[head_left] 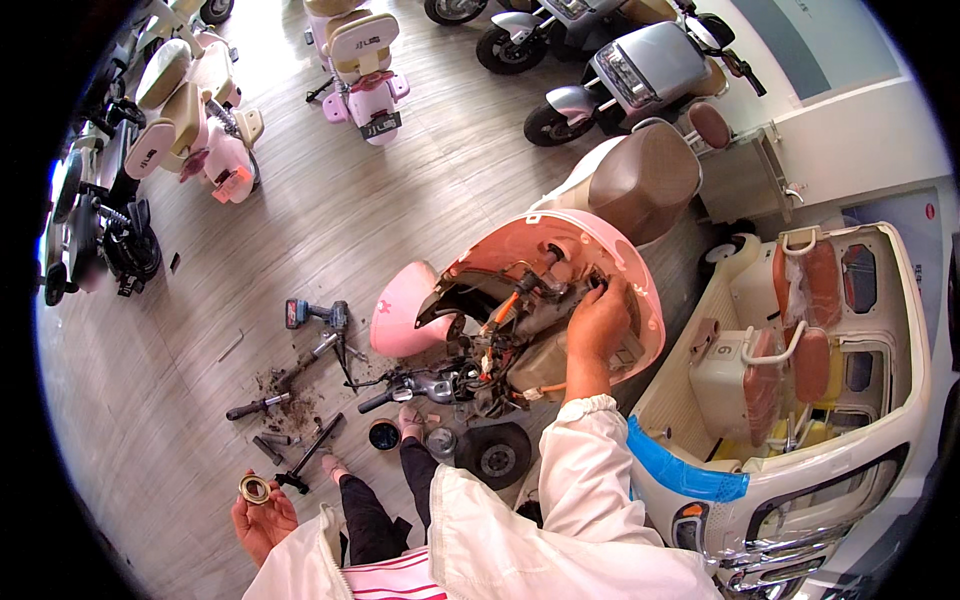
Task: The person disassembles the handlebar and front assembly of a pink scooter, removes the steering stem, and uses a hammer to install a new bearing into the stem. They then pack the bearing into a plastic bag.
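Observation:
My left hand (265, 522) holds a brass-coloured metal ring (255, 490) low on the left. My right hand (598, 330) reaches into the pink scooter body shell (618, 245), its fingers bent at the inner right side, on something I cannot make out. Inside the shell are wires, an orange cable (511, 308) and dirty parts. A handlebar assembly (420, 386) with loose wiring lies beside it. On the floor below are a black wheel (497, 456), a round dark dish (382, 435) and a clear container (440, 443).
A cordless drill (318, 314), a fork tube (260, 405), steel tools and dirt lie on the floor (220, 420) left of the shell. A cream sidecar (880, 400) stands close at my right, a brown seat (640, 180) behind the shell, and several scooters (365, 80) farther back.

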`<control>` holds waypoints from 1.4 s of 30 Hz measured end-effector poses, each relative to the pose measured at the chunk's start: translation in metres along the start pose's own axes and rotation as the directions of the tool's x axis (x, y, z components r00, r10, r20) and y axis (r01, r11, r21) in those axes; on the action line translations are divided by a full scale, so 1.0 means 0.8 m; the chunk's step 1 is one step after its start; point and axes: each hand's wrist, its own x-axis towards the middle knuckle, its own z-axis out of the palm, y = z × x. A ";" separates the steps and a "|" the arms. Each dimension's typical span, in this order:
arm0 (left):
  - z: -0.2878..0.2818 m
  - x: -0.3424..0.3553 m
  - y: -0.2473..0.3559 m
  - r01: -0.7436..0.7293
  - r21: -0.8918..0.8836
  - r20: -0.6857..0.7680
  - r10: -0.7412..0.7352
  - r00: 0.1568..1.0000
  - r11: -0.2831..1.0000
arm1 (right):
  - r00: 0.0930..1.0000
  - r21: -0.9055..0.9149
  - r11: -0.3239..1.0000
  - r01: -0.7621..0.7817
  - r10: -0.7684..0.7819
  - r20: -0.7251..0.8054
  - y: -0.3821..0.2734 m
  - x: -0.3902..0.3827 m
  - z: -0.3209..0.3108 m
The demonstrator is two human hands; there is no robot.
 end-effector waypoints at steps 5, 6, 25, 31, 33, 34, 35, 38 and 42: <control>-0.006 -0.004 0.007 -0.015 0.016 -0.011 0.015 1.000 1.000 | 0.998 -0.051 0.997 0.059 -0.059 0.015 0.009 -0.003 0.014; -0.008 -0.005 0.008 -0.013 0.015 -0.016 0.013 1.000 1.000 | 0.993 -0.042 0.993 0.114 -0.115 -0.027 0.014 -0.004 0.018; 0.004 -0.010 0.009 -0.026 0.032 -0.046 0.028 0.999 0.999 | 0.989 0.085 0.990 0.110 -0.117 0.085 0.010 -0.033 -0.012; 0.006 -0.011 0.008 -0.011 0.038 -0.075 0.014 0.997 0.999 | 0.971 0.023 0.996 0.091 -0.094 0.221 0.022 -0.033 -0.002; 0.005 -0.011 0.008 -0.021 0.062 -0.076 0.026 0.997 0.998 | 0.954 0.030 0.999 0.030 -0.037 0.299 0.014 -0.040 -0.011; 0.006 -0.011 0.009 -0.022 0.057 -0.087 0.027 0.996 0.998 | 0.946 0.003 1.000 0.008 -0.009 0.325 0.010 -0.044 -0.015; 0.007 -0.012 0.009 -0.023 0.052 -0.098 0.028 0.995 0.998 | 0.936 -0.024 1.000 -0.012 0.020 0.351 0.010 -0.048 -0.018; 0.004 -0.010 0.009 -0.014 0.039 -0.003 0.014 1.000 0.999 | 0.930 -0.026 0.997 0.075 -0.060 0.364 0.019 -0.055 -0.025; 0.011 -0.012 0.011 0.002 0.063 0.000 -0.002 1.000 0.998 | 0.950 0.372 0.927 -0.046 -0.074 0.303 0.037 -0.065 -0.014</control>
